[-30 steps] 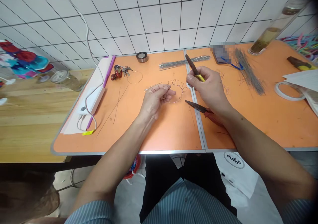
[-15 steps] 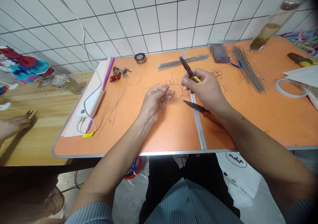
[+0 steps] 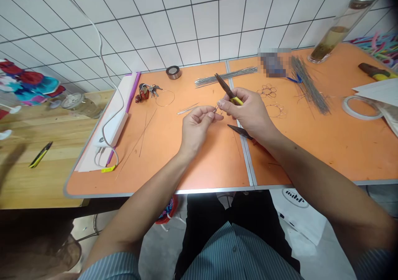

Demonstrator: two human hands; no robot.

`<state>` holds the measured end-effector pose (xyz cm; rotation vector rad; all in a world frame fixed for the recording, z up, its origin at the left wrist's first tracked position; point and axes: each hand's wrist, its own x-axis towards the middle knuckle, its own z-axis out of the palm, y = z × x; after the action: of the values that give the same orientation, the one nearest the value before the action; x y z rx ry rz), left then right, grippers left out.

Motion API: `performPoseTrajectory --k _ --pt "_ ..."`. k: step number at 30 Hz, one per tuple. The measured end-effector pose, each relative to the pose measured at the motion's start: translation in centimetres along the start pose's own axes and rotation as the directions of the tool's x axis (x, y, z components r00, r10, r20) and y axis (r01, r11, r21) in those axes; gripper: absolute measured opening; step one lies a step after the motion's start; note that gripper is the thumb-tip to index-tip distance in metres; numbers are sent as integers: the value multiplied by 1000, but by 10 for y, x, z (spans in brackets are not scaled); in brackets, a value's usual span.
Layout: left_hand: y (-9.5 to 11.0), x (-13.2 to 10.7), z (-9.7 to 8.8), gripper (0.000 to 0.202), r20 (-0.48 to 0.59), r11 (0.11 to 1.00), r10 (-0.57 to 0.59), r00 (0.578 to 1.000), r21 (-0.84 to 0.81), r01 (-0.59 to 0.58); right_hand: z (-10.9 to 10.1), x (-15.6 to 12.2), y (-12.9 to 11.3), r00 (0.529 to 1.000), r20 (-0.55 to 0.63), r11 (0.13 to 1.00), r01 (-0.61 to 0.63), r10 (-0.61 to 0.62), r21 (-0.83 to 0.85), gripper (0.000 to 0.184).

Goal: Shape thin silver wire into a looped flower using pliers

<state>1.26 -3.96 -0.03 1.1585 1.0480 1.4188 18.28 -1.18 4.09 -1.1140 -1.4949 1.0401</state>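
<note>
In the head view, my left hand (image 3: 197, 124) pinches a thin wire bent into small loops (image 3: 217, 109), its fingers hiding much of it. My right hand (image 3: 251, 110) is wrapped round pliers (image 3: 227, 88) with dark jaws and yellow handles, jaws pointing up and left. Its thumb and forefinger meet the wire close to my left fingertips. Below the right hand, a second pair of pliers (image 3: 241, 131) lies on the orange table, partly covered by the forearm. Two looped wire shapes, one like a flower (image 3: 267, 90), lie right of my hands.
Wire bundles (image 3: 225, 78) (image 3: 311, 85) lie toward the back. Keys (image 3: 152, 90), a wire ring (image 3: 166, 98), a dark tape roll (image 3: 173, 72) and a power strip (image 3: 113, 131) sit left. A tall glass bottle (image 3: 329, 39) and white tape roll (image 3: 362, 115) stand or lie right.
My right hand has moved slightly left, and both hands have come together at the wire, which is now largely covered. Another person's hand at far left has gone, leaving a yellow-black tool visible.
</note>
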Motion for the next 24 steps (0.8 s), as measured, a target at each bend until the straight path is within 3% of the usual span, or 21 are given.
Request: performPoseTrajectory --k 6,11,18,24 --pt "3 -10 4 8 -5 948 182 983 268 -174 1 -1 0 1000 -22 1000 -14 14 -13 17" --pt "3 -11 2 13 34 849 271 962 462 -256 1 -1 1 1000 -29 1000 -7 6 -14 15" --pt "-1 -8 1 16 71 805 282 957 525 -277 -3 2 2 998 -61 1000 -17 15 -21 10" --pt "0 -6 -4 11 119 731 393 912 561 -389 -15 8 1 997 -71 997 9 -14 -75 12"
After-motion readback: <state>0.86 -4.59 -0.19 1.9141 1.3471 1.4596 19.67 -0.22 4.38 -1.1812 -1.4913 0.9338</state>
